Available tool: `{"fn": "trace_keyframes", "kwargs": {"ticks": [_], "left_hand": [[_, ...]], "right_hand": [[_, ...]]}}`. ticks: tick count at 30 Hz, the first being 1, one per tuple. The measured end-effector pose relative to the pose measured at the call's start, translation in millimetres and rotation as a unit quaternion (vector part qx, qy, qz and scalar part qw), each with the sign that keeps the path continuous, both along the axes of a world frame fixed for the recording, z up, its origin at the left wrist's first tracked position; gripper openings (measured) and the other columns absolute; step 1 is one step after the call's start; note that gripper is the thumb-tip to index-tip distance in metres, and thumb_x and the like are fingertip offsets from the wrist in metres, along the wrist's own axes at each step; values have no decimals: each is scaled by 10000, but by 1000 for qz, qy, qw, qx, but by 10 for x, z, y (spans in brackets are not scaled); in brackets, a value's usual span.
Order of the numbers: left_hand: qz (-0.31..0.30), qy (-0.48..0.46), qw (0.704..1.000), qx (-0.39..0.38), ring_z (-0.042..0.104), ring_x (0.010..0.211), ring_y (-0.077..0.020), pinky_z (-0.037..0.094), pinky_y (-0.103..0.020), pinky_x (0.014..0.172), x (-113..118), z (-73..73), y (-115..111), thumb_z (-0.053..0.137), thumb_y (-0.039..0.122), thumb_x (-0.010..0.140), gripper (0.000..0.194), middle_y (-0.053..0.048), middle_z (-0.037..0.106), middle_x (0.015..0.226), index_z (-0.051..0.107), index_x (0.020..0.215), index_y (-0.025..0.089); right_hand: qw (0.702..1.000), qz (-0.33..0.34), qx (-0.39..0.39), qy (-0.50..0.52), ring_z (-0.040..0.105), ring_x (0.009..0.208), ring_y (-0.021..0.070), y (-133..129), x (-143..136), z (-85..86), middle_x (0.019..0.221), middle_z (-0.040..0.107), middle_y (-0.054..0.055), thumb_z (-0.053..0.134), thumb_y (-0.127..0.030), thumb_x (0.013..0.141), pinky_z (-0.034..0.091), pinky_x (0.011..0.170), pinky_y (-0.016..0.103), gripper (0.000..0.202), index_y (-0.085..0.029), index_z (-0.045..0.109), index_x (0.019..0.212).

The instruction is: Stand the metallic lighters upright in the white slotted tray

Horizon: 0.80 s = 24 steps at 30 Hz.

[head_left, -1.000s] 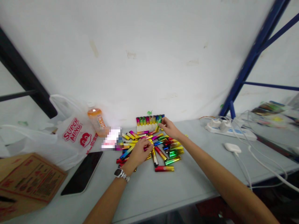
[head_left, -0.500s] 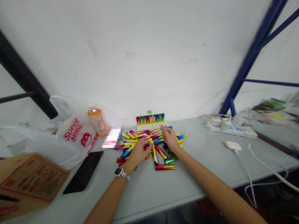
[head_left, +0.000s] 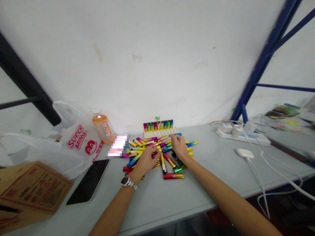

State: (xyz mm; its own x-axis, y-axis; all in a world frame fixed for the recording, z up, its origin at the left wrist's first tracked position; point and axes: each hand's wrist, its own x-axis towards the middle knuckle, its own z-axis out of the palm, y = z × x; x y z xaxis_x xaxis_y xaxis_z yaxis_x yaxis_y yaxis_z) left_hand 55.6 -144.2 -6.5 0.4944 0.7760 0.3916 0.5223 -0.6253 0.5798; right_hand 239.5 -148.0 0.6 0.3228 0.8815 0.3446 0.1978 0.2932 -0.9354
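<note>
Many shiny, coloured lighters [head_left: 173, 176] lie in a loose pile on the grey table. Behind them a pale tray [head_left: 157, 133] with holes carries a row of several upright lighters [head_left: 158, 125] along its back edge. My left hand [head_left: 148, 158] rests over the pile's middle, fingers curled near a yellow lighter; what they hold, if anything, is hidden. Just right of it, by the tray's front right corner, my right hand [head_left: 179, 146] is closed, its fingertips pinched together; anything between them is too small to make out.
At the left are a cardboard box [head_left: 36, 193], a black phone [head_left: 88, 182], a white plastic bag [head_left: 76, 141] and an orange drink bottle [head_left: 102, 126]. A white power strip [head_left: 243, 135], a charger [head_left: 244, 153] and cables lie at the right.
My right hand has shifted very slightly, with its fingertips a little lower. My left hand has stayed in place, and the row of lighters looks the same.
</note>
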Motion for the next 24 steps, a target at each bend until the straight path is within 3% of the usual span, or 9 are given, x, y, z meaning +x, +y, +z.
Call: {"fn": "trace_keyframes", "kwargs": {"ticks": [3, 8, 10, 13, 18, 20, 24], "left_hand": [[-2, 0, 1000, 4, 566, 796, -192, 458, -326, 740, 5, 5, 1, 475, 387, 942, 326, -48, 618, 799, 594, 714, 188], [-4, 1, 1000, 10, 568, 787, -188, 456, -318, 739, 2, 5, 4, 489, 384, 939, 316, -44, 623, 796, 607, 720, 188], [-5, 2, 1000, 10, 569, 796, -189, 456, -318, 741, -3, -5, 8, 485, 378, 943, 315, -45, 625, 805, 607, 724, 188], [-7, 2, 1000, 6, 575, 822, -197, 461, -331, 766, -9, -19, 17, 480, 377, 948, 312, -52, 630, 827, 606, 734, 188], [-13, 4, 1000, -2, 590, 846, -212, 467, -356, 800, -3, -1, 21, 500, 394, 935, 312, -58, 651, 839, 616, 726, 192], [-13, 7, 1000, -6, 593, 840, -215, 470, -358, 792, 1, 10, 20, 515, 400, 925, 303, -59, 657, 839, 632, 735, 194], [-10, 8, 1000, -11, 585, 839, -214, 472, -358, 791, 5, -1, 27, 506, 385, 930, 296, -64, 653, 849, 645, 756, 191]], "right_hand": [[1000, -17, 4, -11, 335, 510, 123, -7, -5, 42, 513, 348, -38, 515, -478, 847, 250, 469, 267, 414, -235, 375, 544], [978, 146, -43, 143, 290, 456, 107, 14, -10, 84, 557, 354, -58, 465, -677, 856, 214, 413, 242, 488, -215, 607, 791], [969, 171, -51, 172, 320, 468, 109, 36, 30, 87, 592, 387, -54, 472, -705, 849, 246, 414, 235, 524, -220, 652, 930], [980, 157, -20, 120, 417, 544, 118, 68, 170, 66, 637, 466, -44, 544, -655, 851, 354, 496, 239, 473, -229, 675, 1007], [995, 58, 48, -59, 581, 786, 169, 208, 587, 27, 873, 676, 35, 706, -516, 769, 472, 756, 299, 337, -199, 727, 882], [989, 8, 60, -135, 596, 802, 183, 330, 773, 38, 953, 692, 68, 746, -476, 715, 480, 772, 321, 327, -187, 746, 867], [980, -3, 46, -194, 636, 716, 172, 643, 1042, 104, 890, 725, 59, 657, -372, 779, 495, 731, 320, 304, -171, 719, 999]]}}
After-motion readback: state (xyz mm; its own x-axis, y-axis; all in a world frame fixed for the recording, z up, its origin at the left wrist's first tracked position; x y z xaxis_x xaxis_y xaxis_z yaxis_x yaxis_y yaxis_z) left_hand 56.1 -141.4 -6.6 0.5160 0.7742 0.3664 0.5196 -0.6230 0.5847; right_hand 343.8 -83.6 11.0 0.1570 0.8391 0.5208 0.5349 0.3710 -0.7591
